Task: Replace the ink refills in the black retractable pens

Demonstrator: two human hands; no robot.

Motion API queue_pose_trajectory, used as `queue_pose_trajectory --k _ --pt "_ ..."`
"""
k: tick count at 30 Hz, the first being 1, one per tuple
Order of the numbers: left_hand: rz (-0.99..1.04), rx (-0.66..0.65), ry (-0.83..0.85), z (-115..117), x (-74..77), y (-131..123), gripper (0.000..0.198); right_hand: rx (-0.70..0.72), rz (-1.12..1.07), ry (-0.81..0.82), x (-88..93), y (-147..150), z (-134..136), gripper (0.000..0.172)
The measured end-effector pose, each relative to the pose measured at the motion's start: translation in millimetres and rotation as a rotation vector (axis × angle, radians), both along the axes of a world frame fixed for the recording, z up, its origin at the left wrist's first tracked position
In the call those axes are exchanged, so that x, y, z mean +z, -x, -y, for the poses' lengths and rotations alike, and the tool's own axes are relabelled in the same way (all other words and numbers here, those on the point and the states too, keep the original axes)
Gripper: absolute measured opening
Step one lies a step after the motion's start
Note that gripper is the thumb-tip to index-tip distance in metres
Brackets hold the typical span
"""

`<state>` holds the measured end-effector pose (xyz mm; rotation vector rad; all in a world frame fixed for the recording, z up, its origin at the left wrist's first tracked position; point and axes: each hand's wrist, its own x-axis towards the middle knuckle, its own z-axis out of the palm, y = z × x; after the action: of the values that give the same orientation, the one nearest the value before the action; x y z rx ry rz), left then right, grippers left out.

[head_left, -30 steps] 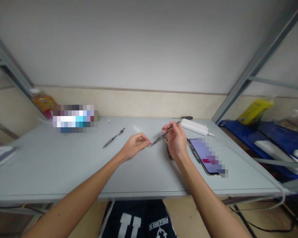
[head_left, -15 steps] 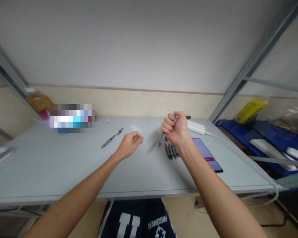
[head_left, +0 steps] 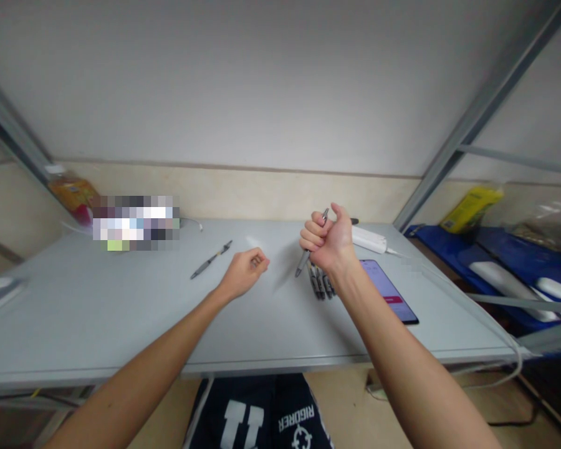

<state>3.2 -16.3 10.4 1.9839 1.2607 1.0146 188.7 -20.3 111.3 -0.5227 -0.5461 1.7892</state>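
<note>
My right hand [head_left: 326, 240], raised over the desk, is wrapped round a grey pen [head_left: 302, 263]; its tip points down to the left and its top end sticks out above the fingers. The thumb is lifted off the pen's top end. Below this hand several black-and-grey pens [head_left: 321, 284] lie side by side, partly hidden by the wrist. My left hand [head_left: 247, 272] rests on the desk with curled fingers, thumb and fingertips together and nothing visible in them. Just left of it a single grey pen [head_left: 210, 260] lies slantwise.
A phone [head_left: 390, 293] with its screen lit lies on the desk [head_left: 121, 312] by my right forearm. Behind it are a white power strip [head_left: 369, 240] and its cable. A bottle [head_left: 75, 193] and a blurred-out object stand at the back left. Blue shelf at right.
The thumb of my right hand has lifted from the pen's top end, and more of that end shows. The hand has shifted slightly left. My left hand has not moved.
</note>
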Motion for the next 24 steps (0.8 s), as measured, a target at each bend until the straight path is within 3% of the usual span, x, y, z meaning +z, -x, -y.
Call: queue_pose_trajectory --k 13,18,24 --pt "-0.021 -0.005 -0.021 -0.9 -0.8 0.6 0.017 -0.023 0.034 -0.011 1.4 3.1 -1.8 0.037" --pt "-0.037 -0.001 -0.025 -2.2 -2.3 0.6 0.017 -0.024 0.031 -0.006 1.8 3.8 -1.1 0.043" --pt "-0.039 -0.001 -0.016 -0.4 0.4 -0.5 0.017 -0.006 0.052 -0.020 2.9 3.4 -1.5 0.036"
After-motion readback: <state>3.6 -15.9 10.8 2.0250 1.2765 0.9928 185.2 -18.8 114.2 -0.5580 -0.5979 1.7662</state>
